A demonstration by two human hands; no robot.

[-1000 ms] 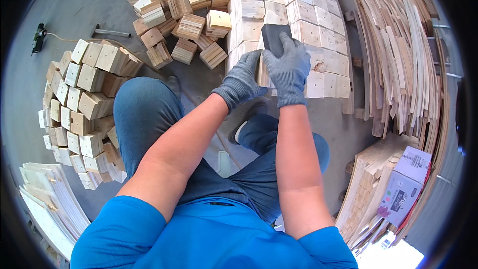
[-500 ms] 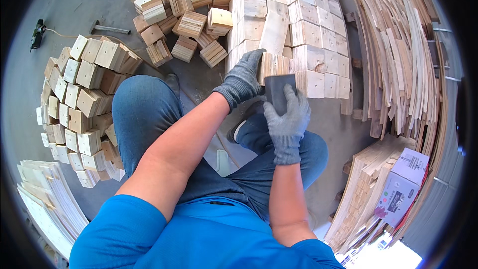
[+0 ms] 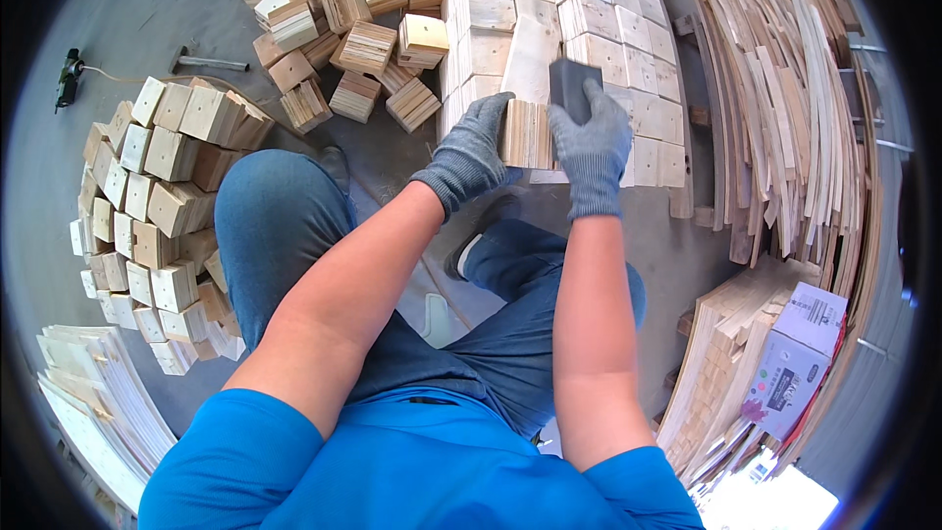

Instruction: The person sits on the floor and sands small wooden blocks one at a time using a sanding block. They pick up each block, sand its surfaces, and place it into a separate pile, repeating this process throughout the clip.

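Both my hands wear grey knit gloves. My left hand (image 3: 473, 149) grips the left side of a layered plywood block (image 3: 527, 134), whose striped edge faces me. In my right hand (image 3: 595, 142) is a flat dark grey rectangular pad (image 3: 573, 88), held upright against the block's right side. The pad looks like a sanding block, though its surface detail does not show. Beyond the block, a pale wooden board (image 3: 533, 52) lies on the neat stack of wooden blocks (image 3: 491, 10). The fingertips of my left hand are partly hidden behind the block.
Loose blocks (image 3: 368, 46) lie in a heap at the far left. Another block stack (image 3: 173, 154) stands left of my knee. A hammer (image 3: 211, 62) and a corded tool (image 3: 70, 78) are on the floor. Long wood strips (image 3: 775, 108) and a purple-white carton (image 3: 797, 358) line the right.
My right hand has moved forward and to the right with the dark pad, from the block's near face to its right side. My left hand keeps its grip on the block.
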